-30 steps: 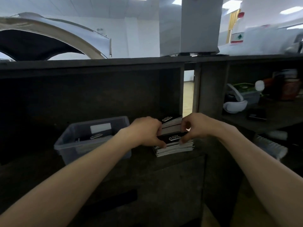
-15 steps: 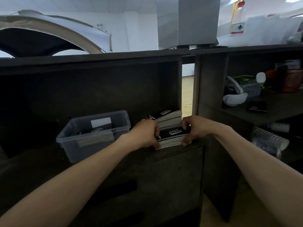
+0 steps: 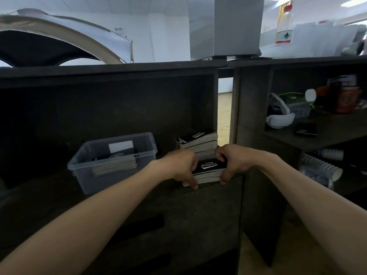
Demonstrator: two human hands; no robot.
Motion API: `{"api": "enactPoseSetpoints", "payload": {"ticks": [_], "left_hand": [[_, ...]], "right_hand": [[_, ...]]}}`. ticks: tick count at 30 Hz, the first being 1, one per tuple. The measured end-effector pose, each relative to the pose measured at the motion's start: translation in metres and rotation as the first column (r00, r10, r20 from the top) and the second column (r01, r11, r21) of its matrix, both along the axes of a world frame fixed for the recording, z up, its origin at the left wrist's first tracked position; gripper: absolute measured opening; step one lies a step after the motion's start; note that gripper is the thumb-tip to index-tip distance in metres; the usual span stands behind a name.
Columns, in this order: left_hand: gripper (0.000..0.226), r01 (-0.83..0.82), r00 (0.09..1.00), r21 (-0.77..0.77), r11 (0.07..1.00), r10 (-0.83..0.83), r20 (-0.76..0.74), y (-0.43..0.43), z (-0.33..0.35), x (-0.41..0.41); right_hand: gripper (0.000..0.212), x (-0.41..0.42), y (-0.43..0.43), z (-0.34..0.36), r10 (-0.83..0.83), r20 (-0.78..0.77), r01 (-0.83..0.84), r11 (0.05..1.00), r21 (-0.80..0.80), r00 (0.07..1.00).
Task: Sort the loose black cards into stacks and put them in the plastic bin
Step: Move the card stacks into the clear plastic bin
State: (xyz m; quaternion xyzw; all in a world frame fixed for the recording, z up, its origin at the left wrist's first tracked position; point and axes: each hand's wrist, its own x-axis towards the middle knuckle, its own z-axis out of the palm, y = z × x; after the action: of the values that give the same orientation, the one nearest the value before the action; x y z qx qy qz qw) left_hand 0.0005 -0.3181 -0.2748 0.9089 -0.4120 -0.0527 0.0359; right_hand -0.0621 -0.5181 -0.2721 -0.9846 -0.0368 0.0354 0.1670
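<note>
Standing on a dark shelf (image 3: pixel 49 193) beside the plastic bin (image 3: pixel 85 179), a card stack (image 3: pixel 208 172) is clasped by left grip (image 3: pixel 178 165) and right grip (image 3: pixel 235 161) in a white-walled room (image 3: pixel 158 36).

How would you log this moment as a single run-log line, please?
left hand grips front card stack | right hand grips its right side | rear stack behind | plastic bin holds cards

**Both hands on front card stack**

Left hand (image 3: pixel 182 167) and right hand (image 3: pixel 234 161) grip the front stack (image 3: pixel 208 171) at the shelf's (image 3: pixel 119 197) front edge. Second stack (image 3: pixel 198 141) just behind it. Plastic bin (image 3: pixel 87 175) to the left, cards inside.
</note>
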Motion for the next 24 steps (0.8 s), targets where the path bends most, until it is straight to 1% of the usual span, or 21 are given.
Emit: {"api": "enactPoseSetpoints", "payload": {"ticks": [3, 5, 7, 10, 12, 14, 16, 18, 20, 22, 24], "left_hand": [[0.039, 0.018, 0.999, -0.014, 1.0, -0.018, -0.039, 0.006, 0.006, -0.001], [0.04, 0.026, 0.999, -0.031, 0.999, -0.027, -0.026, 0.014, 0.019, 0.0], [0.041, 0.023, 1.0, -0.083, 0.996, -0.024, -0.005, 0.027, 0.04, 0.001], [0.041, -0.017, 0.997, -0.184, 0.983, 0.03, 0.068, 0.057, 0.082, 0.006], [0.038, -0.07, 0.989, -0.218, 0.973, 0.096, 0.11, 0.082, 0.109, 0.015], [0.039, -0.155, 0.976, -0.216, 0.964, 0.184, 0.12, 0.109, 0.126, 0.029], [0.044, -0.251, 0.958, -0.181, 0.951, 0.271, 0.096, 0.136, 0.129, 0.047], [0.042, -0.333, 0.937, -0.111, 0.936, 0.342, 0.067, 0.163, 0.119, 0.063], [0.037, -0.363, 0.931, -0.046, 0.93, 0.364, 0.01, 0.187, 0.102, 0.078], [0.033, -0.366, 0.929, 0.004, 0.93, 0.366, -0.049, 0.205, 0.084, 0.088], [0.034, -0.36, 0.929, 0.048, 0.932, 0.363, -0.067, 0.213, 0.068, 0.095]], "right_hand": [[0.052, -0.003, 0.005, 0.008, 0.001, 0.003, -0.001, 1.0, -0.004, 1.0], [0.051, -0.004, 0.011, 0.023, 0.006, 0.024, -0.005, 1.0, -0.014, 1.0], [0.049, -0.004, 0.019, 0.045, 0.014, 0.055, -0.013, 1.0, -0.016, 0.998], [0.049, 0.001, 0.04, 0.082, 0.042, 0.208, -0.03, 0.998, -0.06, 0.977], [0.05, 0.015, 0.062, 0.102, 0.066, 0.313, -0.054, 0.997, -0.046, 0.948], [0.049, 0.035, 0.09, 0.113, 0.096, 0.345, -0.098, 0.995, -0.01, 0.934], [0.047, 0.06, 0.121, 0.114, 0.127, 0.304, -0.143, 0.989, 0.03, 0.944], [0.043, 0.085, 0.148, 0.105, 0.161, 0.191, -0.184, 0.976, 0.114, 0.968], [0.042, 0.107, 0.171, 0.09, 0.199, 0.06, -0.206, 0.963, 0.175, 0.978], [0.037, 0.125, 0.188, 0.076, 0.222, -0.06, -0.209, 0.963, 0.168, 0.973], [0.031, 0.136, 0.201, 0.067, 0.229, -0.156, -0.209, 0.969, 0.133, 0.961]]}}
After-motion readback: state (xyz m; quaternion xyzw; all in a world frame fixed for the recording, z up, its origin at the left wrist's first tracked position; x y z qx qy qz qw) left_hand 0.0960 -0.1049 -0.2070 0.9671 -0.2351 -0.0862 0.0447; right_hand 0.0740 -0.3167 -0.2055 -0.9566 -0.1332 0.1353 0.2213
